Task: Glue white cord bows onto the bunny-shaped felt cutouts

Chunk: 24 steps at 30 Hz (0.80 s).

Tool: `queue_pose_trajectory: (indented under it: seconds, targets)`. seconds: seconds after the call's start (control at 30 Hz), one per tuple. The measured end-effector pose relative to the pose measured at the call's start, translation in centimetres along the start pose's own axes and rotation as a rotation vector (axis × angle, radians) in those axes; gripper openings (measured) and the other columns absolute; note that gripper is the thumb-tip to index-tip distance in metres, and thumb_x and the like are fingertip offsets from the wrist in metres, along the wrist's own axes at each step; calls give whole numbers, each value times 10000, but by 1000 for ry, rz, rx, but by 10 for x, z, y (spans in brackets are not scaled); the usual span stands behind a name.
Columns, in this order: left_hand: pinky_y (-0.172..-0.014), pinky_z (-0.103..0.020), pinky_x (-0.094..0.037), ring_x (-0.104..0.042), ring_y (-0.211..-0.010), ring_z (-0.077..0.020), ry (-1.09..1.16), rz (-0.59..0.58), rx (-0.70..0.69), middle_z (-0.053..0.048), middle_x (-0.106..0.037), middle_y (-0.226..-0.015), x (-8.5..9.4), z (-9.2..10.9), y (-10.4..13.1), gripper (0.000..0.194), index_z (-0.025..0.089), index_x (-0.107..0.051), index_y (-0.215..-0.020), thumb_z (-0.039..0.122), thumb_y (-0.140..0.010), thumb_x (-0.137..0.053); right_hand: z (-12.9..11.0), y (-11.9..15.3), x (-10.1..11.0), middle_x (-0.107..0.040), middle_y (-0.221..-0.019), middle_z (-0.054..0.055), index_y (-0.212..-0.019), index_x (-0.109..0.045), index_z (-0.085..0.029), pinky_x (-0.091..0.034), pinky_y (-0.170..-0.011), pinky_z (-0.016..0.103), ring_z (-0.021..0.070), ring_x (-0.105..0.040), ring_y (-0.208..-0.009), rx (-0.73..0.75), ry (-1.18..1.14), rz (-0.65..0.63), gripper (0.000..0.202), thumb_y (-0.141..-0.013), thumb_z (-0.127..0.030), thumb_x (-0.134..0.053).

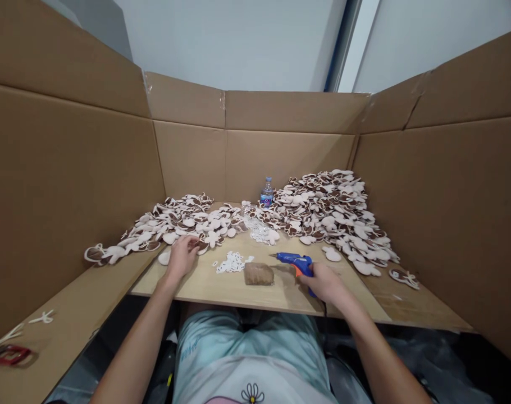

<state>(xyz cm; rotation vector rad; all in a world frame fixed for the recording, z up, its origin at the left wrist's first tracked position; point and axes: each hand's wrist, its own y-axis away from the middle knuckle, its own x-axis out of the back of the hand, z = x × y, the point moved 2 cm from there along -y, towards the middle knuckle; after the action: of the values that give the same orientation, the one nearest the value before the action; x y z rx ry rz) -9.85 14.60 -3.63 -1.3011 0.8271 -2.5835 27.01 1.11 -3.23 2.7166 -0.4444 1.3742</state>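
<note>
My right hand (324, 280) is wrapped round the handle of a blue hot glue gun (293, 259) with an orange trigger. Its nozzle points left, above a brown block (259, 274) on the wooden board. At the front of the left pile, my left hand (183, 258) has its fingers curled at the edge of a flat brown-and-white cut-out piece (202, 246). Part of that piece is hidden by the fingers. Between the hands lies a small heap of white plastic bits (233, 262).
Piles of brown-and-white cut-outs lie left (171, 221) and right (331, 205). A water bottle (267, 192) stands behind, near a clear bag of white bits (259, 231). Cardboard walls (289, 157) enclose the board (222, 292). Red-handled scissors (9, 355) lie far left.
</note>
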Motion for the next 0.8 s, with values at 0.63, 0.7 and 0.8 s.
queue_pose_trajectory:
  seconds: [0.63,0.7,0.8]
  targets:
    - [-840,-408,-465,-614,-863,-302,-138,-49,-85,-125,-689,-844,-4,7,-1,202,183,-627,-679,287,-828,-537,-19,6,14,-554,-493,-26,-545,-500,-206,-319,-469,237,131,-490,-479,91,-181,132,215,-719,-269,-610]
    - [-869,-408,-450,-601,-914,-306,-142,-46,-91,-132,-689,-897,-5,7,-1,206,170,-657,-750,302,-843,-530,-18,6,14,-562,-499,-23,-550,-510,-205,-326,-471,238,135,-502,-481,92,-184,129,203,-716,-263,-611]
    - [-948,-423,-416,-548,-1066,-313,-137,-63,-121,-140,-656,-1092,-9,7,0,287,156,-668,-1055,319,-856,-540,-17,6,13,-573,-503,-19,-562,-522,-203,-327,-468,236,142,-522,-484,88,-198,134,192,-713,-271,-618]
